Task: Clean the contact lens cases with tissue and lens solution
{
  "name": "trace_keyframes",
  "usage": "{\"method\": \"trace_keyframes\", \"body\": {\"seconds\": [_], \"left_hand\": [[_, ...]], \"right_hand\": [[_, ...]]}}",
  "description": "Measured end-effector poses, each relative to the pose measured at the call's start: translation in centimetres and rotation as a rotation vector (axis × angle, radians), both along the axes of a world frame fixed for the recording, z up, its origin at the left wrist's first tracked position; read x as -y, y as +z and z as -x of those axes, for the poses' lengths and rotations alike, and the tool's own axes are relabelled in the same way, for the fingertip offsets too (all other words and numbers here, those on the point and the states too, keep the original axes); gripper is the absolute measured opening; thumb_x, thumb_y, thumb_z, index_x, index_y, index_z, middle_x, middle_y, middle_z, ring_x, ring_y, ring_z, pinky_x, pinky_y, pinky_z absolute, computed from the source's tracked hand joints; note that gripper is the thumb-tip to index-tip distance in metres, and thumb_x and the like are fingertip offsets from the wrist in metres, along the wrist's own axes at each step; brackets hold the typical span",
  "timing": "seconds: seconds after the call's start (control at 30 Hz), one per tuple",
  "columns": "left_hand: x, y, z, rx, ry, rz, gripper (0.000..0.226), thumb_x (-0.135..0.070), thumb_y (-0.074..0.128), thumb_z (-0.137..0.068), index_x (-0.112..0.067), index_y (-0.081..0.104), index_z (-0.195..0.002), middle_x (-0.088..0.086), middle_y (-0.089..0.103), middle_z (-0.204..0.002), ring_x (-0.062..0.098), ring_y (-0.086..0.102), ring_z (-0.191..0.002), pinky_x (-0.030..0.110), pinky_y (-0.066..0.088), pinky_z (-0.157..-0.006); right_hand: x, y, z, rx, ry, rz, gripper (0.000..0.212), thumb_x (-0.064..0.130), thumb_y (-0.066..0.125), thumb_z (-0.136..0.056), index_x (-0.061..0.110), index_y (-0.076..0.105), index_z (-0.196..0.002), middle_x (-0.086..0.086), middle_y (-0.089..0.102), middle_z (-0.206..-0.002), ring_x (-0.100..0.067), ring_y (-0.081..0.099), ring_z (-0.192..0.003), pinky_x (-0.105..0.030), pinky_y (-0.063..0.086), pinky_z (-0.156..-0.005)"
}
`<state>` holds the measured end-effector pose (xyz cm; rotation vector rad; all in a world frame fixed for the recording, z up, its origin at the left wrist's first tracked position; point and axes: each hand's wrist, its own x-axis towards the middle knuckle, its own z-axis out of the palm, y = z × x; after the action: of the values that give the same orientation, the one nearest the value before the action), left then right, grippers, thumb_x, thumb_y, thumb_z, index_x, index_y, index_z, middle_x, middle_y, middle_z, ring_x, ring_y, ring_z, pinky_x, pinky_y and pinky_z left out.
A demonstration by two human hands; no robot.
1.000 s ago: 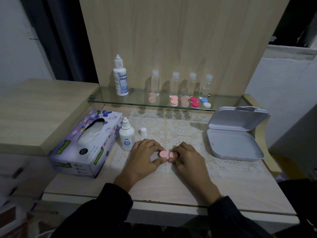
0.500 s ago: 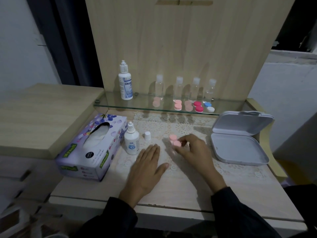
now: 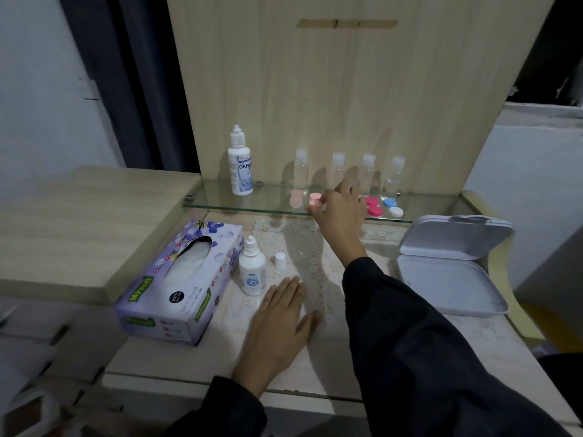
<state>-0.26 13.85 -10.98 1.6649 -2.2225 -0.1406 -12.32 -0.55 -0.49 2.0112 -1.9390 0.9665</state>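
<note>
Right hand, centre frame: grip pinched the pink lens case at the glass shelf edge, likely shelving it among other cases. Left hand, lower centre, lay flat, released, bracing on counter.

Pink lens case, at glass shelf front

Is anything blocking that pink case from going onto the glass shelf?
Nothing visible does. The right hand pinches the pink round contact lens case at the clear glass shelf, near its front edge; a pale pink case lies just to its left.
</note>
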Motion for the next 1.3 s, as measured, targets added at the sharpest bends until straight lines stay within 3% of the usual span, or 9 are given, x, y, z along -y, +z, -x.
{"method": "trace_keyframes", "body": {"seconds": [0.17, 0.33, 0.57, 0.77, 0.97, 1.13, 1.23, 1.3], "left_hand": [[0.1, -0.1, 0.0, -0.016, 0.010, -0.014, 0.067, -0.058, 0.018, -0.096, -0.019, 0.011, -0.150, -0.006, 0.006, -0.158, 0.004, -0.001, -0.144, 0.027, -0.001, -0.118], [0.1, -0.2, 0.0, 0.000, 0.009, 0.010, 0.081, -0.064, 0.000, -0.084, -0.018, 0.012, -0.150, -0.004, 0.006, -0.158, 0.004, -0.002, -0.144, 0.023, -0.006, -0.116], [-0.1, -0.2, 0.0, -0.022, 0.006, 0.010, 0.082, -0.064, 0.001, -0.083, -0.018, 0.013, -0.150, -0.005, 0.006, -0.158, 0.003, -0.002, -0.143, 0.022, -0.008, -0.114], [0.0, 0.1, 0.0, -0.025, 0.003, 0.003, 0.084, -0.065, -0.002, -0.081, -0.018, 0.012, -0.150, -0.004, 0.005, -0.158, 0.004, -0.002, -0.143, 0.022, -0.009, -0.114], [0.0, -0.3, -0.1, -0.024, -0.001, 0.005, 0.081, -0.065, 0.002, -0.084, -0.018, 0.014, -0.150, -0.005, 0.007, -0.158, 0.003, -0.002, -0.143, 0.022, -0.008, -0.115], [0.0, -0.3, -0.1, -0.043, -0.003, -0.002, 0.080, -0.065, 0.004, -0.086, -0.018, 0.014, -0.150, -0.005, 0.006, -0.158, 0.002, -0.002, -0.143, 0.022, -0.007, -0.115], [0.0, -0.2, -0.1, -0.054, -0.002, -0.008, 0.087, -0.068, -0.001, -0.080, -0.018, 0.014, -0.150, -0.005, 0.006, -0.158, 0.003, -0.002, -0.143, 0.022, -0.007, -0.115], [0.0, -0.3, -0.1, -0.072, -0.006, -0.016, 0.088, -0.068, 0.000, -0.080, -0.018, 0.014, -0.150, -0.005, 0.007, -0.158, 0.002, -0.002, -0.143, 0.021, -0.007, -0.114]], "right_hand": [[0.2, 0.3, -0.5, -0.099, -0.063, -0.011, 0.031, 0.040, 0.062, -0.085, 0.011, 0.069, -0.094, -0.007, 0.051, -0.107, -0.027, 0.043, -0.104, -0.036, 0.028, -0.082], [-0.2, 0.5, 0.8, -0.134, -0.059, -0.018, 0.040, 0.041, 0.063, -0.085, 0.012, 0.062, -0.113, -0.009, 0.055, -0.117, -0.029, 0.044, -0.111, -0.037, 0.029, -0.086], [-0.5, 0.0, 1.5, -0.181, -0.099, 0.007, 0.017, 0.028, 0.059, -0.089, 0.021, 0.074, -0.096, -0.007, 0.058, -0.098, -0.027, 0.044, -0.096, -0.034, 0.015, -0.072], [0.0, -0.5, 1.8, -0.167, -0.111, 0.061, 0.029, 0.014, 0.068, -0.083, 0.019, 0.065, -0.111, -0.010, 0.062, -0.096, -0.029, 0.049, -0.093, -0.037, 0.029, -0.075], [0.2, -0.8, 2.2, -0.202, -0.108, 0.076, 0.007, 0.012, 0.067, -0.082, 0.011, 0.066, -0.089, -0.008, 0.063, -0.086, -0.028, 0.048, -0.087, -0.035, 0.022, -0.071], [-1.8, -0.4, 2.6, -0.016, -0.052, 0.199, 0.019, 0.019, 0.067, -0.083, 0.013, 0.065, -0.101, -0.008, 0.066, -0.095, -0.028, 0.052, -0.091, -0.030, 0.016, -0.072], [-4.9, -0.4, 3.4, 0.217, 0.117, 0.194, 0.023, 0.021, 0.067, -0.084, 0.016, 0.063, -0.107, -0.003, 0.066, -0.098, -0.023, 0.056, -0.093, -0.031, 0.034, -0.078], [-7.4, -0.9, 4.1, 0.380, 0.276, 0.072, 0.021, 0.019, 0.067, -0.086, 0.018, 0.062, -0.106, 0.002, 0.065, -0.095, -0.014, 0.058, -0.083, -0.026, 0.043, -0.069]]}}
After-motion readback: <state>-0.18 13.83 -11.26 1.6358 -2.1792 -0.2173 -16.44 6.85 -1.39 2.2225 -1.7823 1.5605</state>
